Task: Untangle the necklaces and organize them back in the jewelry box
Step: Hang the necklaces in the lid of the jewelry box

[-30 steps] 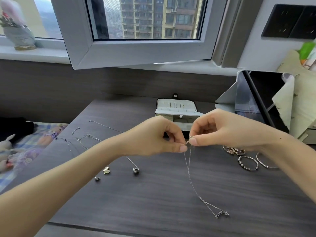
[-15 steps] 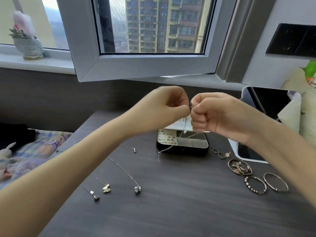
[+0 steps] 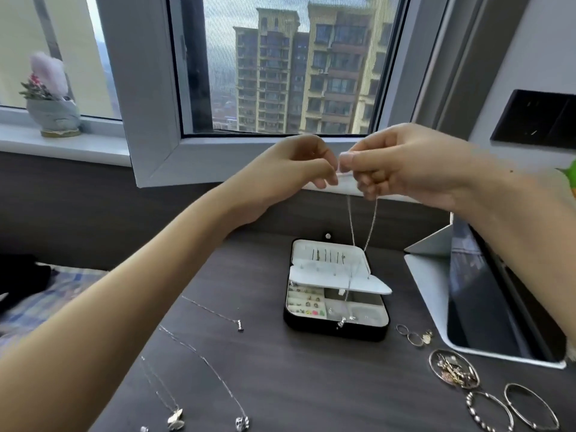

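A thin silver necklace (image 3: 351, 226) hangs as a loop from both hands, high above the desk. My left hand (image 3: 299, 165) and my right hand (image 3: 402, 163) pinch its top ends together, fingertips almost touching. The loop's pendant (image 3: 342, 322) dangles over the front edge of the open black jewelry box (image 3: 333, 328), whose white inner flap (image 3: 336, 279) is raised. Three more necklaces lie spread on the dark desk at the left: one with a small dark pendant (image 3: 239, 325), one with a butterfly charm (image 3: 175, 419), one with a bead charm (image 3: 242, 423).
Bangles (image 3: 530, 410) and a beaded bracelet (image 3: 487, 413) lie at the front right, with a small dish of jewelry (image 3: 453, 367) and rings (image 3: 414, 335). A propped tablet (image 3: 473, 300) stands right of the box. An open window frame (image 3: 149, 120) juts over the desk's back.
Both hands have risen from desk height to window-sill height with the necklace. Its pendant has lifted off the desk and now hangs over the jewelry box.
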Demonstrator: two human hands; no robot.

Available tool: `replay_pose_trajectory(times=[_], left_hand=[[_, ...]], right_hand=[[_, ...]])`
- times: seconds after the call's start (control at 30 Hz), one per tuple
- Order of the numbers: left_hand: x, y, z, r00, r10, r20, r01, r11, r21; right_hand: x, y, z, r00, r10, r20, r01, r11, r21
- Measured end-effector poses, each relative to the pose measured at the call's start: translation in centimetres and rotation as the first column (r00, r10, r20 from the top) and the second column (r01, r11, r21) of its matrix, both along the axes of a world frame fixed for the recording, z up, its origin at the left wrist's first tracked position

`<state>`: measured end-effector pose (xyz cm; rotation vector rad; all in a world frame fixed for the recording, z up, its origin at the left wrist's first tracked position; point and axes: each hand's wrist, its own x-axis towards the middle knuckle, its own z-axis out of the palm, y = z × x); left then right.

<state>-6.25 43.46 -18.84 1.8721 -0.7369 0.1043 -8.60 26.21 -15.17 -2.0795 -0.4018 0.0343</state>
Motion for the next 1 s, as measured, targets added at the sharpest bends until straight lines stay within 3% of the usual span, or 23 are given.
replay_pose_trajectory(times=[0.1,0.23,0.53,0.77,1.0], left_hand=[[2.2,-1.3,-1.0,0.997,-0.004,-0.079,0.002,1.0,-0.018],[5.7,-4.1,-4.5,0.99,0.069,-0.125,-0.034,0.964,0.264],[11.5,-10.5,-13.6,0.993,0.116,-0.017,-0.064,0.661,0.747],[12.2,-11.9,-17.1,0.978,0.097,0.184,-0.205,0.592,0.779],[10.9,-11.8,-18.1,0.882,0.173,0.438,-0.437,0.647,0.625]], right_hand=[[1.3,-1.0,1.1,0.999,-0.035,0.016,0.034,0.994,0.1],[3.3,-2.2,1.7,0.993,-0.1,0.06,0.09,0.984,0.154],[8.7,-4.2,-0.8,0.968,-0.234,0.086,0.216,0.96,0.179],[11.9,-6.1,-4.0,0.95,-0.307,0.051,0.297,0.944,0.146],[13.6,-6.6,-5.6,0.946,-0.322,0.05,0.311,0.939,0.148]])
